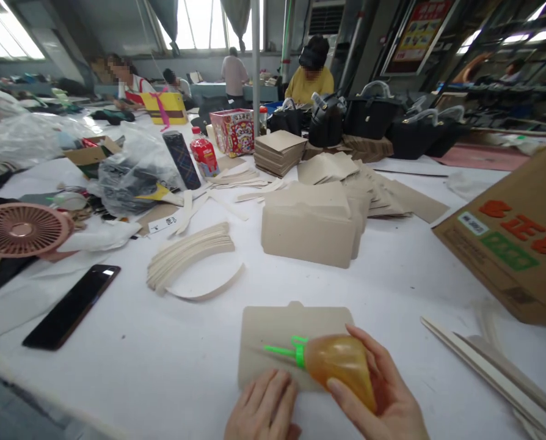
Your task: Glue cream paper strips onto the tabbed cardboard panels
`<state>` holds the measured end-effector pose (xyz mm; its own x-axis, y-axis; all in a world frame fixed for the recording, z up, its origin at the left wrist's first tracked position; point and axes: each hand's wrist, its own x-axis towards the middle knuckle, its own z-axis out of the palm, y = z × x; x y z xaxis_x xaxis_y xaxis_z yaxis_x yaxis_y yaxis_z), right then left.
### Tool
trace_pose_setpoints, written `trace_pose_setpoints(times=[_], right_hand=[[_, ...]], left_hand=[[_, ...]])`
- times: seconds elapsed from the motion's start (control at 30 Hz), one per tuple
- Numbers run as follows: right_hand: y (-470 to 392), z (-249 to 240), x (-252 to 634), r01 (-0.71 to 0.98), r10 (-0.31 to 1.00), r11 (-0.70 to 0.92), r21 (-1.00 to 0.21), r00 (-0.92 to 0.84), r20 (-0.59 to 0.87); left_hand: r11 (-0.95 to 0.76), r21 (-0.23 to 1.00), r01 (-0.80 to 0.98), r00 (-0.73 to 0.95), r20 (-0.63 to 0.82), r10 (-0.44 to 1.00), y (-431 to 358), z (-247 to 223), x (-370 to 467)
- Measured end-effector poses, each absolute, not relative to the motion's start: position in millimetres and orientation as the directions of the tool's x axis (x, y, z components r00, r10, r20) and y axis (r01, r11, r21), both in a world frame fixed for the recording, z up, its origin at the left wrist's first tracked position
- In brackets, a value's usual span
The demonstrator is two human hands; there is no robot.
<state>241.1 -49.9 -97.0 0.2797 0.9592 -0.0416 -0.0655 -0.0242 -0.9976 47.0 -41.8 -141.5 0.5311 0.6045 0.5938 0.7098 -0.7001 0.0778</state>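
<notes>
My right hand (387, 391) is wrapped round a squeeze glue bottle (339, 363) with amber contents. Its green nozzle points left, over a beige cardboard panel (259, 327) that lies flat in front of me. The panel has rounded corners and a small tab on its far edge. On the panel's near edge rests my left hand (266, 406), fingers stretched out and lying flat, with nothing visible in it. Whether the nozzle tip touches the panel I cannot tell. Beyond it lie similar panels (307, 235) in an overlapping pile, and a fanned bundle of pale strips (190, 253).
A phone (71, 308) and a pink fan (23, 229) lie at the left. To the right stand a carton (506, 244) and long pale strips (488, 366). Farther back are stacked boards (280, 153), a red bottle (204, 156) and black handbags (371, 116). Several people work behind.
</notes>
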Motion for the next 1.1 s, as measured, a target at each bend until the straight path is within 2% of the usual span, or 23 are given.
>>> trace_pose_setpoints(times=[0.13,0.27,0.5,0.63,0.73,0.8,0.87,0.9,0.93,1.0,1.03,1.1], right_hand=[[-46,-99,223,0.294,0.947,0.096,-0.951,0.268,0.179],[-39,-94,215,0.492,0.942,0.244,-0.836,0.084,0.325],[-35,-94,220,0.593,0.919,0.301,-0.747,0.03,0.394],[-41,-95,225,0.572,0.935,0.27,-0.775,0.036,0.352],[-46,-96,215,0.476,0.944,0.178,-0.861,0.163,0.286],[-46,-96,203,0.357,0.94,0.077,-0.931,0.284,0.187],[-41,-93,193,0.138,0.932,-0.04,-0.99,0.362,0.013],[-37,-91,191,-0.025,0.924,-0.098,-0.995,0.368,-0.1],[-33,-88,190,-0.211,0.912,-0.149,-0.966,0.347,-0.217],[-24,-80,197,-0.554,0.872,-0.201,-0.808,0.274,-0.405],[-21,-76,204,-0.673,0.849,-0.192,-0.715,0.252,-0.465],[-17,-69,222,-0.79,0.809,-0.12,-0.601,0.273,-0.521]], left_hand=[[-0.678,0.122,0.725,0.476,0.622,0.621,-43,-147,47],[-0.673,0.145,0.725,0.454,0.635,0.625,-43,-148,48],[-0.672,0.149,0.725,0.448,0.64,0.625,-44,-150,46],[-0.673,0.15,0.724,0.455,0.63,0.63,-45,-152,47],[-0.671,0.155,0.725,0.447,0.635,0.63,-46,-153,48],[-0.668,0.154,0.728,0.443,0.639,0.63,-46,-153,47],[-0.673,0.139,0.727,0.456,0.635,0.624,-46,-151,45],[-0.682,0.116,0.722,0.48,0.625,0.615,-45,-150,43],[-0.693,0.085,0.715,0.514,0.608,0.605,-44,-148,40],[-0.716,0.016,0.697,0.587,0.561,0.584,-42,-147,35],[-0.723,-0.014,0.691,0.612,0.542,0.575,-41,-147,33],[-0.739,-0.062,0.67,0.646,0.539,0.54,-39,-149,30]])
